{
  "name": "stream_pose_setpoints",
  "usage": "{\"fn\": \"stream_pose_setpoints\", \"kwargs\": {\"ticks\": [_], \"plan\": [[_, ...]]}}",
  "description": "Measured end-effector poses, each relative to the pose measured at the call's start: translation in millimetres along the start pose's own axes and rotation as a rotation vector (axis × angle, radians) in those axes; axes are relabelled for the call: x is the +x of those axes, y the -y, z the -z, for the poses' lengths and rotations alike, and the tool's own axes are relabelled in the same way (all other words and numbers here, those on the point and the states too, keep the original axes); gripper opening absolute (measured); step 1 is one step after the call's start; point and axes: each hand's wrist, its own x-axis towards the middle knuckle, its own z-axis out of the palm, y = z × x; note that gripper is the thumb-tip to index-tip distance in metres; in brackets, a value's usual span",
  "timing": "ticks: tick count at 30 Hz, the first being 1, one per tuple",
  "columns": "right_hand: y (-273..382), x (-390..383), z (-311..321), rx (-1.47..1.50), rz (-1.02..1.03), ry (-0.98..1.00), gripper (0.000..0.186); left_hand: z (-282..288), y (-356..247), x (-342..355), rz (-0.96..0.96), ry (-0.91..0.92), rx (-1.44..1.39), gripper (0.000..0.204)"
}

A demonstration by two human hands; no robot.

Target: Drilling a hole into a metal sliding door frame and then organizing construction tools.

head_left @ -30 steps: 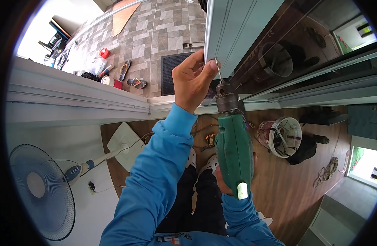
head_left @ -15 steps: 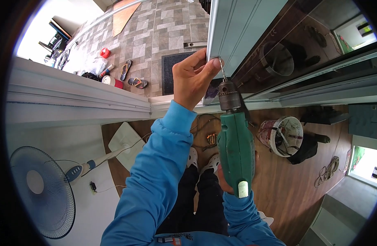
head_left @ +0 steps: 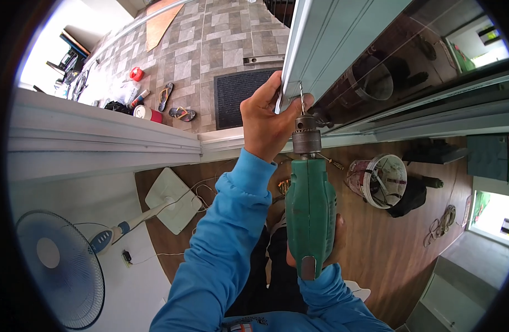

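Note:
A green electric drill [head_left: 310,205] points away from me, with my right hand [head_left: 340,239] closed around its handle beneath the body. Its metal chuck [head_left: 306,135] holds a twist drill bit [head_left: 302,100], whose tip is at the face of a pale, grooved door frame [head_left: 326,47]; whether it touches cannot be told. My left hand [head_left: 265,119] grips the frame's near edge. Its fingers reach round the far side, and the thumb lies beside the bit, partly hidden by it. Most of my right hand is hidden by the drill.
Dark glass [head_left: 398,61] adjoins the frame. To the right stand a bucket of tools [head_left: 386,182] and a coiled rope [head_left: 444,226]. A screwdriver [head_left: 333,162] shows beside the chuck. A fan [head_left: 49,265] is at left. Beyond the sill lie a dark mat [head_left: 240,97] and sandals [head_left: 182,114].
The drill has shifted slightly toward me and tilted. My left hand has slid slightly nearer along the edge, its thumb now behind the bit. The view has moved a little.

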Motion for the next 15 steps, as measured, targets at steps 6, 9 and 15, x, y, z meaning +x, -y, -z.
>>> {"fn": "stream_pose_setpoints", "kwargs": {"ticks": [6,9,15], "plan": [[4.3,-4.9,-3.6,0.482,-0.395,-0.059,0.047,-2.4,2.5,-2.2,-0.027,-0.014,0.017,0.038],[5.0,-6.2,-5.9,0.687,-0.470,-0.131,0.049,-3.4,1.5,-3.3,-0.045,-0.032,-0.002,0.038],[-3.5,-4.4,-1.3,0.616,-0.405,-0.125,0.049,-3.2,-3.9,-3.0,-0.043,-0.030,0.024,0.037]]}}
